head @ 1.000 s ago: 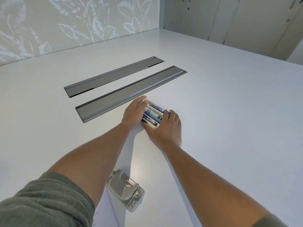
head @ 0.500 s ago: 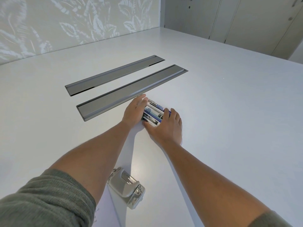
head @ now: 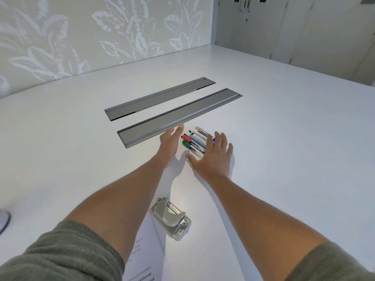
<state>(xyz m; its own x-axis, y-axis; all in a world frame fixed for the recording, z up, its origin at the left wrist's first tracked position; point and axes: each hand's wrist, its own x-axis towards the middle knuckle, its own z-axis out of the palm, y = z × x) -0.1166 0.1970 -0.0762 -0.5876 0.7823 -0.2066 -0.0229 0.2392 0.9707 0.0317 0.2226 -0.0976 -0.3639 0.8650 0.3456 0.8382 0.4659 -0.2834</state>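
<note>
Several whiteboard markers (head: pixel 194 142) lie side by side on the white table (head: pixel 284 138), with red, green and black caps showing. My left hand (head: pixel 171 138) hovers just left of the cap ends, fingers straight, a small gap between it and the markers. My right hand (head: pixel 213 155) is spread flat with straight fingers over the right ends of the markers, covering part of them. Neither hand grips anything.
Two long grey cable-tray lids (head: pixel 178 116) are set into the table beyond the markers. A metal clipboard clip (head: pixel 171 218) on a printed sheet (head: pixel 144 252) lies near me between my forearms. Cabinets stand at the back right.
Both hands were pressed against the marker bundle from either side. They have now drawn apart with fingers straightened, and the coloured caps are uncovered.
</note>
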